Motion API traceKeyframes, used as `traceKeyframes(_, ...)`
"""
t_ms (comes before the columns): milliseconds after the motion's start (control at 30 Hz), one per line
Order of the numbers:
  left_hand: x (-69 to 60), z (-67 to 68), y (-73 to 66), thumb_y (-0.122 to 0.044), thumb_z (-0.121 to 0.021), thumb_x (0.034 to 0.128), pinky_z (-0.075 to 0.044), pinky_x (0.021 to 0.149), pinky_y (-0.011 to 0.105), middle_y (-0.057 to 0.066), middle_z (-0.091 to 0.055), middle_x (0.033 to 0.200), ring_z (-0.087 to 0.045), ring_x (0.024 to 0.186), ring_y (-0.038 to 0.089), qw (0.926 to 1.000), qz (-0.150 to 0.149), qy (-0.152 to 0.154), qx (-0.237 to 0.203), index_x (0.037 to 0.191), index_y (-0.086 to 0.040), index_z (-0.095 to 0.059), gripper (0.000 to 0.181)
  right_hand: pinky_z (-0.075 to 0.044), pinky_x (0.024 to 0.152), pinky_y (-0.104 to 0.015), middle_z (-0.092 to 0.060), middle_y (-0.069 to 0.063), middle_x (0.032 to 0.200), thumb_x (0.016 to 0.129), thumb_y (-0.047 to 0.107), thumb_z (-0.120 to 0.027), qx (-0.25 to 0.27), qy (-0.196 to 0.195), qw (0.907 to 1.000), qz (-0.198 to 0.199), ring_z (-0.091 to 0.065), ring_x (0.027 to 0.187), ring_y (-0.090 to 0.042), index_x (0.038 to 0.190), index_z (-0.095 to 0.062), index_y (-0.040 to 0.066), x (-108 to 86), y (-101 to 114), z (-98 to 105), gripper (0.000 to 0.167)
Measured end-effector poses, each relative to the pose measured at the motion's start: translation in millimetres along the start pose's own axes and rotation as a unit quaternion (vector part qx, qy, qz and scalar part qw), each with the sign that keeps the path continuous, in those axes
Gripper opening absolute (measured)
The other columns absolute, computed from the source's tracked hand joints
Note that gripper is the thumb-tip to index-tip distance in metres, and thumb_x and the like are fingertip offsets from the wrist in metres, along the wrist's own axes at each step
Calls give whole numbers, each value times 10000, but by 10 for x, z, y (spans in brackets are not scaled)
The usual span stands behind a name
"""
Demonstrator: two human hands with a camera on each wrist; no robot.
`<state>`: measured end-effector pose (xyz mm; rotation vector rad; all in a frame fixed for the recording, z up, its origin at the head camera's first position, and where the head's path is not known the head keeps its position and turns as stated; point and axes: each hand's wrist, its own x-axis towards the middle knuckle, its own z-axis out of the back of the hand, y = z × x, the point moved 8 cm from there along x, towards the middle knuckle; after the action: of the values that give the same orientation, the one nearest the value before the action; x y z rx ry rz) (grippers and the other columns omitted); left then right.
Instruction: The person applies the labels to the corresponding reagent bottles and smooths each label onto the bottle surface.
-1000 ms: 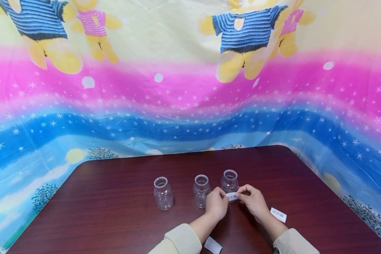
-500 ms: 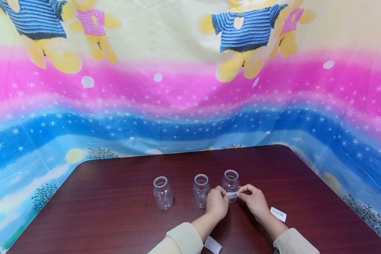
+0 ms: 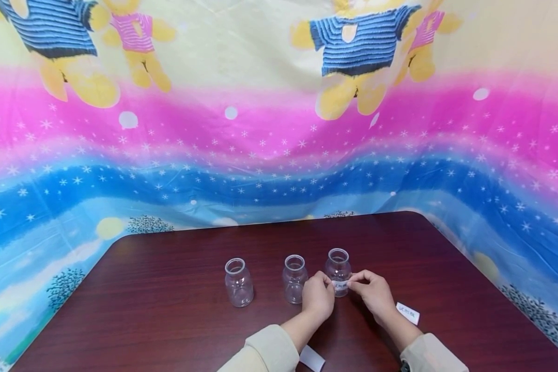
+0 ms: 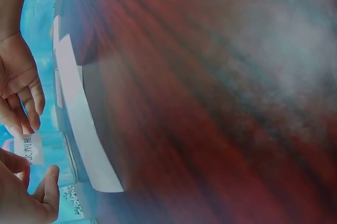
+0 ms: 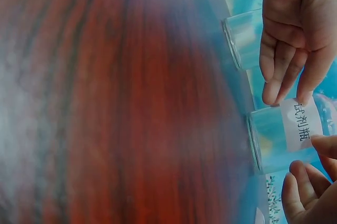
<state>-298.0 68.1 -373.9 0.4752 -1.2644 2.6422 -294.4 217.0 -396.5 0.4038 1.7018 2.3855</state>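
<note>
The left hand [image 3: 318, 298] is grasping the near end of a small rectangular white paper label [image 3: 340, 285] between thumb and fingertips, and the right hand [image 3: 374, 294] is pinching its opposite end. Between the two hands, the label is lying across the front of a clear, round-bodied, wide-mouthed glass jar [image 3: 338, 264], which is standing upright just beyond the fingertips. A second clear glass jar [image 3: 293, 283] is standing just to the left of the left hand, and a third clear glass jar [image 3: 239, 287] is standing farther out on that side.

If one hand were pulling harder than the other, the label could end up crooked or wrinkled; pressing unevenly could leave an end lifting, and pushing too hard could slide or tip the light-looking jar. The left hand's knuckles could also be nudging the second jar during a sideways move.

The label is bearing black handwritten-looking characters, 试剂瓶 ("reagent bottle"). Beside the right wrist, a white lettered slip [image 3: 407, 313] is showing similar characters, too soft to read surely. Below the left wrist, a curled white paper piece [image 3: 312, 359] is showing no readable writing.
</note>
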Motion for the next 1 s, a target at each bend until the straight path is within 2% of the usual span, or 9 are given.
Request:
traceKeyframes(233, -10, -1, -31, -54, -632, 720, -406, 514, 257, -10, -555, 600, -540, 577, 146, 9999, -74, 64, -29, 648, -125, -511, 158, -392, 585, -194, -611, -154, 930, 723, 7, -622, -132, 71, 9999, 64, -522, 846, -149, 693, -603, 2, 6, 6, 6, 36)
traceKeyframes(367, 3, -16, -20, -59, -635, 716, -408, 518, 256, -19, -546, 593, -539, 579, 144, 9999, -62, 93, 8, 644, -129, -510, 161, -402, 552, -210, -608, -152, 915, 708, -7, -619, -26, 122, 9999, 4, -518, 765, -113, 686, -593, 10, 15, -6, 3, 38)
traceKeyframes(567, 4, -22, -15, -64, -641, 704, -406, 511, 261, -23, -531, 573, -535, 567, 147, 9999, -65, 96, 80, 634, -131, -511, 163, -397, 509, -236, -583, -95, 787, 669, -25, -624, 23, 147, 9998, -101, -479, 619, -114, 700, -563, 9, 23, -30, -14, 76)
traceKeyframes(767, 13, -24, -13, -70, -641, 701, -406, 514, 255, -29, -528, 575, -530, 566, 143, 9999, -38, 121, 81, 625, -135, -518, 159, -396, 540, -225, -593, -125, 863, 644, -26, -653, -71, 228, 9997, 3, -493, 701, -121, 736, -551, -31, 11, -17, -14, 137)
traceKeyframes(1000, 4, -15, -30, -60, -646, 688, -406, 521, 256, -27, -524, 579, -524, 565, 144, 9999, -49, 132, 70, 624, -126, -534, 145, -409, 597, -209, -599, -148, 939, 690, 10, -645, -248, 323, 9991, 62, -513, 830, -146, 701, -588, -18, 45, -35, -5, 65)
